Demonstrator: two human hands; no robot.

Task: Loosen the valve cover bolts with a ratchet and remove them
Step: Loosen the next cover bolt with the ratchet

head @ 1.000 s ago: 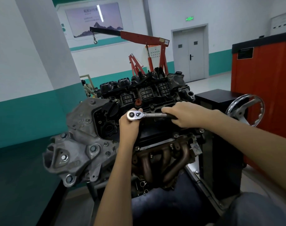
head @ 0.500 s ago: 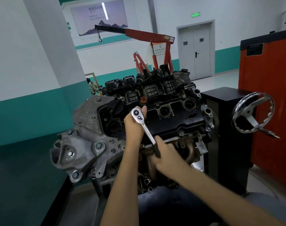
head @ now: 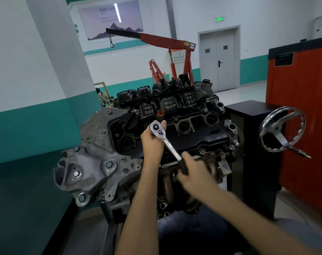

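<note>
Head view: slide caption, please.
Left hand holds the ratchet head on the valve cover; right hand grips the handle.

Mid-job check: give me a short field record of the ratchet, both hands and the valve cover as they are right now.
ratchet: head over the left part of the valve cover, handle angled down toward the person
left hand: holds the ratchet head, thumb beside it
right hand: grips the black handle end
bolt under the head: hidden, cannot tell its state
removed bolts: none visible
surroundings: handwheel to the right, engine hoist behind
</note>
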